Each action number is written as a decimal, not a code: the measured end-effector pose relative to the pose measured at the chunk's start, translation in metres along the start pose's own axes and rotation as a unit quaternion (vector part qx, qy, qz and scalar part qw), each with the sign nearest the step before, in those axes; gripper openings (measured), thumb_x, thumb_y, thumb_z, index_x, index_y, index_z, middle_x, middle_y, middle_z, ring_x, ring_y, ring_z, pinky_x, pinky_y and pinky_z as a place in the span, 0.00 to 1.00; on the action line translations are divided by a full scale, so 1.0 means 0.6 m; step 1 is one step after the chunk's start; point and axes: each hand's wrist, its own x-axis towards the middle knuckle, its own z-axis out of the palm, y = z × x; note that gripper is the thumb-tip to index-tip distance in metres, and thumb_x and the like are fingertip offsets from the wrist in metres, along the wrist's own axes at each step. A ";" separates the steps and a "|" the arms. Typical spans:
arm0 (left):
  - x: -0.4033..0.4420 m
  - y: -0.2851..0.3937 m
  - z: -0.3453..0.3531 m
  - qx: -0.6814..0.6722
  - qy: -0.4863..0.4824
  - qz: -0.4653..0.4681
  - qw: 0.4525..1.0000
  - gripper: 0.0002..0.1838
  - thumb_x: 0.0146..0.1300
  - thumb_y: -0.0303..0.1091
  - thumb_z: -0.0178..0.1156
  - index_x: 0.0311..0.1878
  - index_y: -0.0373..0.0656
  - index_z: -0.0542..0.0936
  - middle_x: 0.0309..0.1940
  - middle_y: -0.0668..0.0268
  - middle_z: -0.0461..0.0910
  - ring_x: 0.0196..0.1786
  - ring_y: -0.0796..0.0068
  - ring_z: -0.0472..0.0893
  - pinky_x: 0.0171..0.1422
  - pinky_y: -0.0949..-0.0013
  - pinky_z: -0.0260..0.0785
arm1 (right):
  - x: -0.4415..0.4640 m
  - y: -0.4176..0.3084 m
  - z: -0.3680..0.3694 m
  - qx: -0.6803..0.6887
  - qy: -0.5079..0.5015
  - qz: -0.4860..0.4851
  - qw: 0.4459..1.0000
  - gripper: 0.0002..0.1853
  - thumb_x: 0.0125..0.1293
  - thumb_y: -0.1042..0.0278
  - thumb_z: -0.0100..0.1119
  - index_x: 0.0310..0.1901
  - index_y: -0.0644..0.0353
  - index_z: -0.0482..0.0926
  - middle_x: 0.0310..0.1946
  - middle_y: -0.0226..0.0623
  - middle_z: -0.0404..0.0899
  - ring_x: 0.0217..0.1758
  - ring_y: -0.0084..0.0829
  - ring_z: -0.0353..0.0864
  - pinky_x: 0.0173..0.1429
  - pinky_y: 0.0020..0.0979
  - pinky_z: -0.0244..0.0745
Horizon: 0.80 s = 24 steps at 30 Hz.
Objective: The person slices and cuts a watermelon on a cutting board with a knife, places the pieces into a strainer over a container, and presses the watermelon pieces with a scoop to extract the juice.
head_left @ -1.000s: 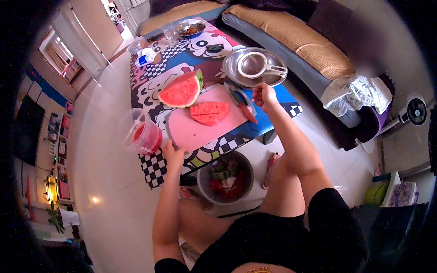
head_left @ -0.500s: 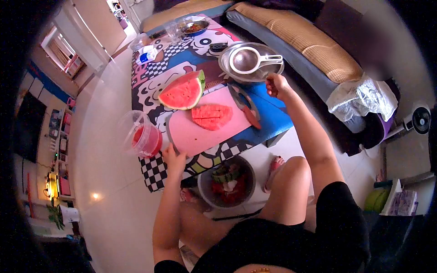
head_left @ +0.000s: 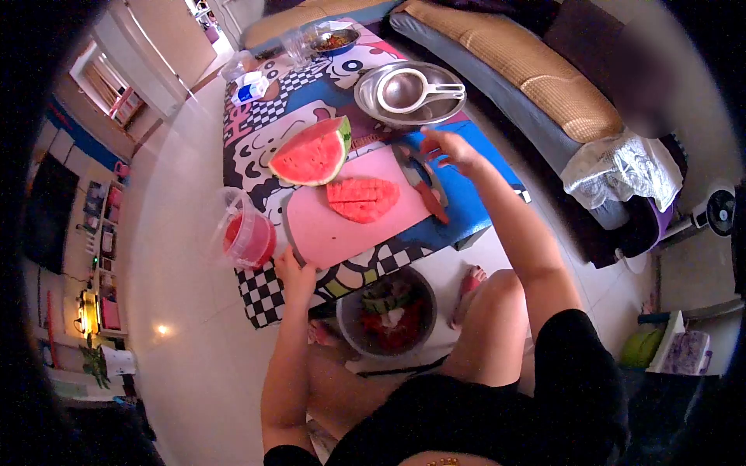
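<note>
Right hand [head_left: 449, 149], fingers apart, hovers over bare desk [head_left: 471, 210] near a bowl [head_left: 367, 97] holding a strainer [head_left: 402, 91]; left hand [head_left: 296, 272], grip unclear, touches the cutting board [head_left: 338, 239] edge beside a red-filled pitcher [head_left: 253, 236], scored watermelon [head_left: 362, 200] between them.

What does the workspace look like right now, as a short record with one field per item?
Left hand: at the near-left corner of the pink cutting board; firmness of contact unclear
Right hand: above the table, fingers spread, holding nothing visible
Cut watermelon piece: on the board, scored
Large watermelon wedge: beyond it, flesh showing
Knife: by the board's right side
Strainer: over the metal bowl
Clear container: left of the board, red contents
</note>
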 end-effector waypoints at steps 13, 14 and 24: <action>0.027 -0.024 0.006 -0.164 0.004 -0.064 0.984 0.25 0.47 0.31 0.62 0.52 0.40 0.76 0.46 0.51 0.71 0.50 0.56 0.72 0.58 0.61 0.63 | -0.012 0.078 0.071 -0.166 0.146 -0.027 0.975 0.28 0.50 0.51 0.62 0.51 0.59 0.78 0.51 0.48 0.78 0.57 0.45 0.76 0.64 0.37 0.67; 0.026 -0.022 0.000 -0.190 -0.023 -0.080 0.978 0.26 0.47 0.31 0.62 0.54 0.41 0.76 0.48 0.49 0.68 0.53 0.54 0.70 0.61 0.61 0.62 | -0.015 0.073 0.072 -0.182 0.141 -0.017 0.973 0.29 0.49 0.50 0.63 0.52 0.58 0.78 0.52 0.47 0.78 0.58 0.45 0.76 0.64 0.37 0.67; 0.014 0.018 0.019 -0.240 -0.084 -0.059 0.966 0.29 0.43 0.27 0.63 0.55 0.43 0.75 0.48 0.56 0.65 0.49 0.60 0.70 0.58 0.64 0.64 | -0.028 0.090 0.035 -0.228 0.218 0.018 0.949 0.30 0.47 0.47 0.63 0.51 0.55 0.80 0.51 0.48 0.78 0.60 0.49 0.73 0.65 0.41 0.65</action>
